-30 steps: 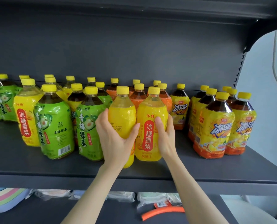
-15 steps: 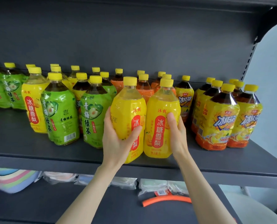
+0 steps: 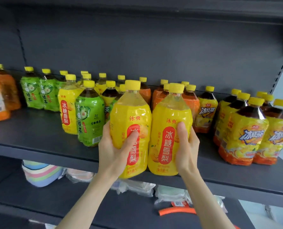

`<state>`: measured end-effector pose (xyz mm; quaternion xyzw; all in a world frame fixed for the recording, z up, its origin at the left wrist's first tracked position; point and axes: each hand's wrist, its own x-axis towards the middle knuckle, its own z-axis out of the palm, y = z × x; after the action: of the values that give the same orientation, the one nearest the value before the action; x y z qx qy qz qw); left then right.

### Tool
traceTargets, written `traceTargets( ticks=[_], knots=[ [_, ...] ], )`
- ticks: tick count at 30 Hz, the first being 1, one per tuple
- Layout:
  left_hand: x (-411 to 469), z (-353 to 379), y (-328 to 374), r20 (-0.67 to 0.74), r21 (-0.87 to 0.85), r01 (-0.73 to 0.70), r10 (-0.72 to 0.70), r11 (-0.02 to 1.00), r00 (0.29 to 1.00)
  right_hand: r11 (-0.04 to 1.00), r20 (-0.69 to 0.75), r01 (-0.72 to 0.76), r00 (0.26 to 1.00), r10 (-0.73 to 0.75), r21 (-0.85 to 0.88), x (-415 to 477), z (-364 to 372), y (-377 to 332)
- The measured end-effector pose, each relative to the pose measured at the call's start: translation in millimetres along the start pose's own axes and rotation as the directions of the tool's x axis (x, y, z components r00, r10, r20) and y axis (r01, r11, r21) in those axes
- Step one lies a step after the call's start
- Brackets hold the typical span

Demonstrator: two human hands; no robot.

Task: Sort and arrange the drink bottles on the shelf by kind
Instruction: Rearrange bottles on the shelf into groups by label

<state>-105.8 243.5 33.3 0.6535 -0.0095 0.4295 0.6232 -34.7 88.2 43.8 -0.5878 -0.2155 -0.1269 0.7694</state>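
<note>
Two yellow pear-drink bottles stand side by side at the front edge of the dark shelf (image 3: 43,129). My left hand (image 3: 114,149) grips the left yellow bottle (image 3: 131,116), which hangs partly over the shelf edge. My right hand (image 3: 186,146) grips the right yellow bottle (image 3: 169,113). Behind them stand mixed green tea bottles (image 3: 89,119), orange bottles (image 3: 159,96) and another yellow pear bottle (image 3: 68,111). Iced black tea bottles (image 3: 246,129) are grouped at the right.
More orange bottles (image 3: 0,100) stand at the far left, with green tea bottles (image 3: 33,91) beside them. The lower shelf holds a pastel striped bundle (image 3: 41,174), plastic packets (image 3: 137,185) and an orange tube (image 3: 177,210). A slotted upright (image 3: 279,71) bounds the right side.
Both hands have brought the two yellow bottles forward to the shelf's front edge and towards me. The view has shifted left, showing orange bottles at the far left.
</note>
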Motion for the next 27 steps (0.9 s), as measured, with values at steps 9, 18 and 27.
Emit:
traceTargets(
  ticks=[9,18,27],
  knots=[
    [24,-153,9,-0.047,0.057,-0.029,0.031,0.998,0.998,1.000,0.028,-0.011,1.000,0.010,0.028,-51,144,14],
    [80,-275,-14,-0.035,0.106,0.018,-0.014,0.994,0.999,0.992,-0.086,-0.123,0.989,0.121,-0.020,-83,283,40],
    [147,-312,-64,0.055,0.107,0.060,-0.066,0.992,0.996,0.989,-0.130,-0.053,0.991,0.034,-0.140,-51,345,76]
  ],
)
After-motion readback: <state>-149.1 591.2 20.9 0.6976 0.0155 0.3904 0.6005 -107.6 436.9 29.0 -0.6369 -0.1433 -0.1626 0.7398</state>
